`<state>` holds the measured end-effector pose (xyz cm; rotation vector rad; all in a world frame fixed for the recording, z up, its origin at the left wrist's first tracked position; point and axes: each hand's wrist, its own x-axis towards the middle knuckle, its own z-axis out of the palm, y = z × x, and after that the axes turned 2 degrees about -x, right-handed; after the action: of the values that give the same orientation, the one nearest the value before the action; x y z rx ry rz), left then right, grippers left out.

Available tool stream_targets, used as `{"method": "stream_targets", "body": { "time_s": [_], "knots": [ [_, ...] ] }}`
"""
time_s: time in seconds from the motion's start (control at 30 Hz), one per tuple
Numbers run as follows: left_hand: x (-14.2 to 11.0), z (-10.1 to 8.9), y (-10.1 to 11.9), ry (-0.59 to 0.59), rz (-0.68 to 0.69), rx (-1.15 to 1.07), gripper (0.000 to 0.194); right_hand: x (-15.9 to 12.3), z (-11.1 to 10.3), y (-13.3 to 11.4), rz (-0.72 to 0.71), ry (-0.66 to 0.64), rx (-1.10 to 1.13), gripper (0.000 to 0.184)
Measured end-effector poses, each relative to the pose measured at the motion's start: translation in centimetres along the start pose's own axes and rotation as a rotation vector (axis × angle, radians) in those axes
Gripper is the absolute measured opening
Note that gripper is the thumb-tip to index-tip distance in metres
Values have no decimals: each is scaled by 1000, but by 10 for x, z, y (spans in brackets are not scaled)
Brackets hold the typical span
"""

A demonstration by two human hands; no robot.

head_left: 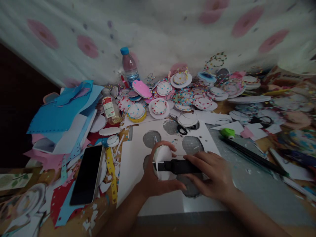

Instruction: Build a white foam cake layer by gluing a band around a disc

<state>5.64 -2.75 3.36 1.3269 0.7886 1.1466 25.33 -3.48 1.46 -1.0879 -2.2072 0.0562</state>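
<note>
Head camera, left fingers curved around a white round piece, right fingers clasping a black tool, palm down.

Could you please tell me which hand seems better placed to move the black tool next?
Probably the right hand: it grips the black tool, whose far end reaches the white round piece. The left hand is curled around that piece, apparently steadying it.

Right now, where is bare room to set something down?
Mostly bare: grey mat between right hand and black rod; narrowly, the white sheet left of the left hand. Crowded: back, with paper discs; left, with phone and coloured paper.
</note>
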Motion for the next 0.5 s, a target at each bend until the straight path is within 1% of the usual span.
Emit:
{"method": "stream_targets", "body": {
  "time_s": [0.1, 0.23, 0.33, 0.43, 0.5],
  "knots": [
    [-1, 1, -4, -6, 5, 40, 74, 1, 1, -4, 3, 4, 0, 28],
    [-4, 2, -11, 13, -8, 25, 79, 4, 2, -10, 9, 31, -10, 28],
    [-4, 3, -12, 45, 40, 33, 78, 4, 1, -13, 18, 37, -18, 27],
    [-4, 2, -11, 47, 97, 38, 75, 3, 1, -11, 12, 41, -13, 27],
    [-4, 1, -11, 58, 150, 23, 75, 2, 2, -8, 45, 59, -14, 26]
  ]
}}
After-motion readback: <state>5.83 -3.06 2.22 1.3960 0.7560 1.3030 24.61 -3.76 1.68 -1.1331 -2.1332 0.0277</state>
